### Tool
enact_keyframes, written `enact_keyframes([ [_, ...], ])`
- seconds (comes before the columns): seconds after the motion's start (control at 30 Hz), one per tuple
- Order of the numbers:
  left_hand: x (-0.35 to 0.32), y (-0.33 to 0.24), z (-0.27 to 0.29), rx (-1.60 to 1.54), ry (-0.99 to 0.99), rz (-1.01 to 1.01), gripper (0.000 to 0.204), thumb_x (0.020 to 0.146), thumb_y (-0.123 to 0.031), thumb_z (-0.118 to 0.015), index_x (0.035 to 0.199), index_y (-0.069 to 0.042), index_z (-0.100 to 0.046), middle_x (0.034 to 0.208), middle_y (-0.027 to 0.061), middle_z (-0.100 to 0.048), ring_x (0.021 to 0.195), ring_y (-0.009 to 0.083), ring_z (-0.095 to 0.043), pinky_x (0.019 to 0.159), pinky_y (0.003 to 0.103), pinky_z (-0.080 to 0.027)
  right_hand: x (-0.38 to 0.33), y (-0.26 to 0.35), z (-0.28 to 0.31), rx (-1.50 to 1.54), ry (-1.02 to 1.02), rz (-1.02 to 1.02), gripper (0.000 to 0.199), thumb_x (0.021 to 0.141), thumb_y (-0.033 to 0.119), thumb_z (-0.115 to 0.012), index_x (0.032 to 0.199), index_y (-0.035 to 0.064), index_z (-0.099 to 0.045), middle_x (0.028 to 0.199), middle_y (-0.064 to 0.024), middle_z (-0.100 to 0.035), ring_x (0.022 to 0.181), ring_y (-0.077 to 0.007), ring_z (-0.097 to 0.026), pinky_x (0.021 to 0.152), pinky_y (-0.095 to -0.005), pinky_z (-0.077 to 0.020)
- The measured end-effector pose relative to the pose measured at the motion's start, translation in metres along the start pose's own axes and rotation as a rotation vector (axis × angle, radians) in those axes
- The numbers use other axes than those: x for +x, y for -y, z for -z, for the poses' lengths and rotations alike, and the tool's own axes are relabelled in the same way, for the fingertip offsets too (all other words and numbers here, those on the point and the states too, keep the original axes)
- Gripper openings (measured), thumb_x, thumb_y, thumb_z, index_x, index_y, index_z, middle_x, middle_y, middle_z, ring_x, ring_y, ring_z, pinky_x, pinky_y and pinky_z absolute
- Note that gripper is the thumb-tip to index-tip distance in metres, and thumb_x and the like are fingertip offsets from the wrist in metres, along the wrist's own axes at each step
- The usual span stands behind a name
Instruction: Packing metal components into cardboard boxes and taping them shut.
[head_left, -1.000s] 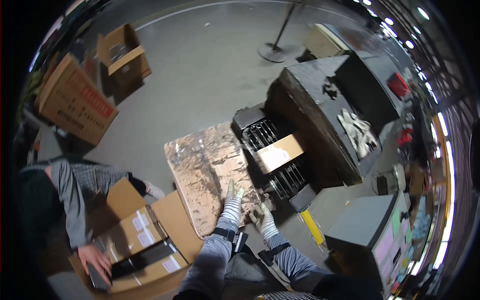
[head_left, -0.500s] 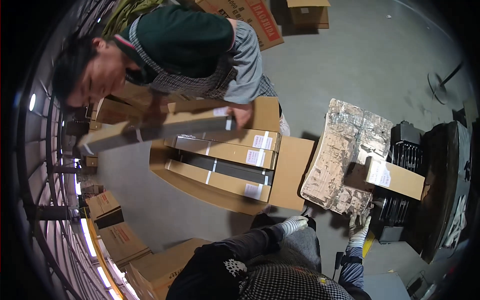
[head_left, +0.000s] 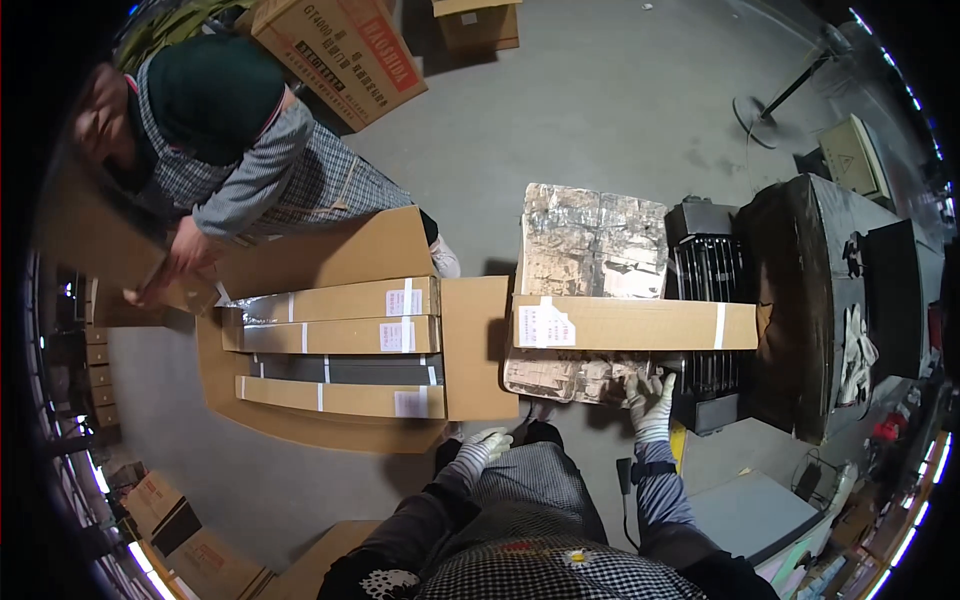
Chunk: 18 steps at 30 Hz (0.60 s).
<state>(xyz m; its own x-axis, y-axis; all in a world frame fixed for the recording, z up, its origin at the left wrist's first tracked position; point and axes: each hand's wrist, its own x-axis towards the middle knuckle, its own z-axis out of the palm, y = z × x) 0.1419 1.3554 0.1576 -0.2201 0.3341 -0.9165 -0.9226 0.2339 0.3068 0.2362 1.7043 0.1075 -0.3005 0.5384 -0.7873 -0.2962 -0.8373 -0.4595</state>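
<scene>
My right hand point(head_left: 650, 395), in a white glove with a striped cuff, is at the near edge of a worn, peeling cardboard-covered pad point(head_left: 595, 240). Its fingers are spread and hold nothing. Across the pad lies a long narrow carton point(head_left: 640, 325) with a white label and strap, its right end at the dark machine point(head_left: 790, 310). My gloved left hand point(head_left: 485, 446) hovers before my apron, empty, with fingers loosely stretched. Left of the pad an open large cardboard box point(head_left: 480, 350) holds several long cartons point(head_left: 340, 398) lying side by side, with a dark strapped piece between them.
At the far left a co-worker point(head_left: 270, 160) bends over the open box, hands on a long carton point(head_left: 190, 290). Rollers point(head_left: 710, 310) sit between pad and machine. A large printed carton point(head_left: 340, 60) stands behind. A grey tabletop point(head_left: 750, 505) is at my right.
My view has turned right. The long carton has come further out of the machine, leftward across the pad. The co-worker's carton has moved left, away from the open box's middle.
</scene>
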Motion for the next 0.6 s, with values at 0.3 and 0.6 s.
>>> enact_keyframes([
  [0.3, -0.026, 0.04, 0.088, 0.841, 0.167, -0.863, 0.033, 0.098, -0.018, -0.037, 0.122, 0.001, -0.048, 0.116, 0.0141, -0.059, 0.102, 0.0215, -0.059, 0.089, 0.031, -0.048, 0.057, -0.037, -0.05, 0.138, 0.235, -0.033, 0.074, 0.069, 0.06, -0.071, 0.124, 0.0146, -0.05, 0.121, -0.0085, -0.054, 0.111, -0.0282, -0.051, 0.094, -0.048, -0.0415],
  [0.6, -0.087, 0.017, 0.11, -0.051, -0.183, -0.477, 0.025, 0.092, -0.014, -0.054, 0.112, 0.001, -0.058, 0.104, 0.0114, -0.064, 0.094, 0.0197, -0.062, 0.084, 0.031, -0.05, 0.052, -0.09, -0.052, -0.159, 0.042, 0.186, 0.045, 0.076, 0.026, -0.075, 0.116, 0.0135, -0.058, 0.108, -0.0029, -0.061, 0.098, -0.0242, -0.057, 0.084, -0.0461, -0.0484],
])
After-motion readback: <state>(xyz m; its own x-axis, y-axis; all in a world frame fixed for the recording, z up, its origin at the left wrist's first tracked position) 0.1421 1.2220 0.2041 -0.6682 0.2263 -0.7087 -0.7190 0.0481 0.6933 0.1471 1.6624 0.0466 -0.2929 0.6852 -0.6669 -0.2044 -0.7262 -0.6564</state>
